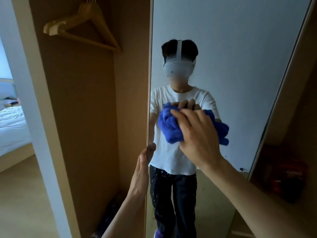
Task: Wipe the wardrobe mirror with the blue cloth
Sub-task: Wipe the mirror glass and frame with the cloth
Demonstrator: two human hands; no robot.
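The wardrobe mirror (231, 48) is a tall door panel standing open in front of me, showing a reflected person in a white shirt and headset. My right hand (199, 134) presses the bunched blue cloth (169, 124) against the glass at mid height, fingers spread and curled over it. My left hand (143, 162) grips the mirror door's left edge lower down, thumb on the near side and fingertips wrapped round onto the glass. Water droplets and streaks speckle the lower glass (161, 182).
The open wardrobe compartment (89, 117) lies left of the door, with wooden hangers (82, 23) at the top and dark items on its floor (111, 212). A bed (12, 124) shows through the doorway far left. Shelves with dark red objects (288, 174) sit right.
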